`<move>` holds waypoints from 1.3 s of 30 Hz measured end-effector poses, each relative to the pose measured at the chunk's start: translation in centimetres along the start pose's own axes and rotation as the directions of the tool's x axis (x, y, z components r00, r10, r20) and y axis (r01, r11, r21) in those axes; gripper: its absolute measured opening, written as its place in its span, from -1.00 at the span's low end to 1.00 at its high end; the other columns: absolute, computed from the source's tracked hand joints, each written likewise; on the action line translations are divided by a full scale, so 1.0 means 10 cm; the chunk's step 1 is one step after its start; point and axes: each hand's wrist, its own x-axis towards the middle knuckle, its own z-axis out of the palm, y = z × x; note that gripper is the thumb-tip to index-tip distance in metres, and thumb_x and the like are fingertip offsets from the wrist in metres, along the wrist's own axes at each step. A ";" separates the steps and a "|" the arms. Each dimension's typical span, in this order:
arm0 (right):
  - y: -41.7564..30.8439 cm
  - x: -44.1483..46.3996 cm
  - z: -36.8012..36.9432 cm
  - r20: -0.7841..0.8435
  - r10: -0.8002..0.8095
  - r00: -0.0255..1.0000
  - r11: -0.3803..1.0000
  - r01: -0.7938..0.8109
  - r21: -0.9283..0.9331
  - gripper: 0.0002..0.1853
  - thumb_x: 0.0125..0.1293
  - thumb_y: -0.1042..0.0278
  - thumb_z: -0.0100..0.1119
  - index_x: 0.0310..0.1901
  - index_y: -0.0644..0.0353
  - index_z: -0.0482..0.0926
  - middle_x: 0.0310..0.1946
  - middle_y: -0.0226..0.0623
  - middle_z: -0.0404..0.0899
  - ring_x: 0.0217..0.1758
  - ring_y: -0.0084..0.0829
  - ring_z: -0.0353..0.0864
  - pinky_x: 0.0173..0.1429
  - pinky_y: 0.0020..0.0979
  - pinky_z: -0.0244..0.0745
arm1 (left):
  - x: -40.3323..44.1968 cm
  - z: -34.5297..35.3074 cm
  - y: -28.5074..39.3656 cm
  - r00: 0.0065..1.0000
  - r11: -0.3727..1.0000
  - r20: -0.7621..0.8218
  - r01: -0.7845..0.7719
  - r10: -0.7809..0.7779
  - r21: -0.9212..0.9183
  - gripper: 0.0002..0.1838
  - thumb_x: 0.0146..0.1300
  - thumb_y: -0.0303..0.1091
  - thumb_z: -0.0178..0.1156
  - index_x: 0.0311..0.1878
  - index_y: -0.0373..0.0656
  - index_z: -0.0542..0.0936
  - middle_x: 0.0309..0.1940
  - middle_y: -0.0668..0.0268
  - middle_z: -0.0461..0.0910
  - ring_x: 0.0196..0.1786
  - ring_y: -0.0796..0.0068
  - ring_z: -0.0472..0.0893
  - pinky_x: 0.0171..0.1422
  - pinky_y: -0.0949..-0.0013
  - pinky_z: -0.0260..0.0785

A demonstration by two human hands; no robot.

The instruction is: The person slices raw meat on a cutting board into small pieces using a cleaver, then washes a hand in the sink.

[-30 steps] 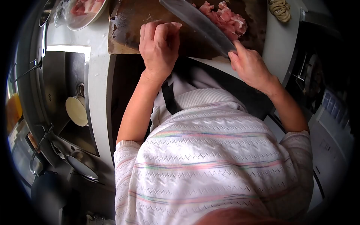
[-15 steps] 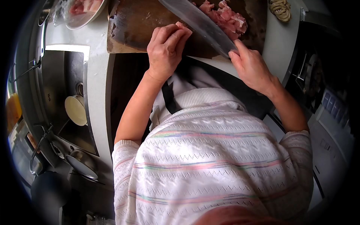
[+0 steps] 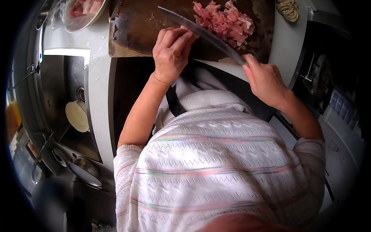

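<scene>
A brown cutting board (image 3: 135, 29) lies at the top of the view. My left hand (image 3: 171, 52) is closed on a small piece of meat (image 3: 184, 28) near the board's front edge, its fingers mostly hiding the piece. In my right hand (image 3: 266, 80) is the handle of a large knife (image 3: 210, 38). Its blade slants up and left across the board, beside my left fingertips, with the tip beyond them. Several pink slices of meat (image 3: 228, 23) form a pile on the board behind the blade.
A white plate of meat (image 3: 85, 21) with plastic wrap sits at the upper left. Below it is a sink (image 3: 56, 89) holding a cream bowl (image 3: 77, 116). A coiled tan bundle (image 3: 288, 10) lies right of the board. Pans (image 3: 85, 174) are at the lower left.
My left hand has moved right with the meat piece. The knife blade has turned more edge-on and shifted down and left, uncovering more of the meat pile; my right hand has moved slightly down and right.
</scene>
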 end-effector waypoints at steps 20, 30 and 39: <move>-0.02 0.18 -0.07 -0.039 -0.066 0.997 0.997 0.067 0.031 -0.86 0.33 0.42 -0.01 -0.29 0.29 0.29 -0.64 -0.06 0.50 -0.50 -0.02 0.56 -0.38 -0.09 0.41 | 0.00 -0.01 0.02 1.000 1.000 -0.008 0.003 -0.003 0.014 -0.82 -0.09 -0.54 0.39 -0.36 -0.14 0.64 -0.37 0.32 0.56 -0.29 0.29 0.55 -0.24 0.35 0.44; -0.06 0.59 0.15 -0.050 -0.140 0.989 0.988 0.142 0.053 -0.85 0.34 0.42 0.01 -0.22 0.32 0.32 -0.63 0.05 0.47 -0.48 0.11 0.52 -0.42 -0.05 0.36 | -0.03 0.02 -0.01 1.000 1.000 0.007 0.005 -0.005 0.012 -0.81 -0.05 -0.51 0.41 -0.31 -0.11 0.67 -0.30 0.34 0.60 -0.28 0.33 0.57 -0.22 0.39 0.45; 0.06 0.29 -0.03 -0.042 -0.040 0.998 0.996 0.043 0.083 -0.83 0.33 0.39 0.00 -0.32 0.31 0.31 -0.61 -0.01 0.50 -0.48 0.03 0.54 -0.35 -0.08 0.41 | -0.01 0.01 0.01 0.999 1.000 -0.037 0.004 -0.004 -0.008 -0.83 -0.08 -0.54 0.38 -0.37 -0.13 0.64 -0.35 0.34 0.57 -0.27 0.31 0.55 -0.22 0.36 0.44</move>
